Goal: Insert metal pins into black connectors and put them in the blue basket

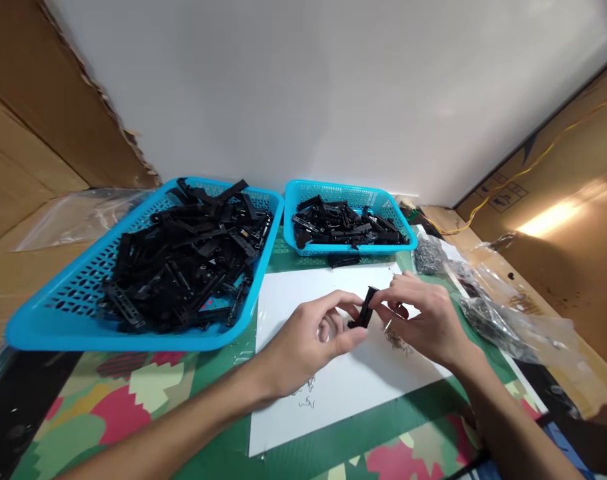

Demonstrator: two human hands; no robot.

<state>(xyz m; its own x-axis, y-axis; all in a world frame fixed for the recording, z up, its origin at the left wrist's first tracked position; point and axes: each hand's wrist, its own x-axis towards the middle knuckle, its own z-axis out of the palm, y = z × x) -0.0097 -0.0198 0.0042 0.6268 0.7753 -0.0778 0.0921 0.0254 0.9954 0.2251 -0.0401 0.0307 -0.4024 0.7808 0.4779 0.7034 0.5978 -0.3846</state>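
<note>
A small black plastic part [365, 308] is held upright over a white sheet [333, 393]. My left hand [308, 340] pinches its lower end between thumb and fingers. My right hand [423, 313] closes its fingertips on the upper end from the right. A little heap of thin metal springs [396, 340] lies on the sheet just under my right hand. A few more springs [306, 393] lie near my left wrist.
A large blue basket [48, 313] full of black plastic parts stands at the left, a smaller blue basket [356, 250] with similar parts behind the sheet. One black part [344, 261] lies in front of it. Clear bags of small metal pieces [488, 317] lie at the right.
</note>
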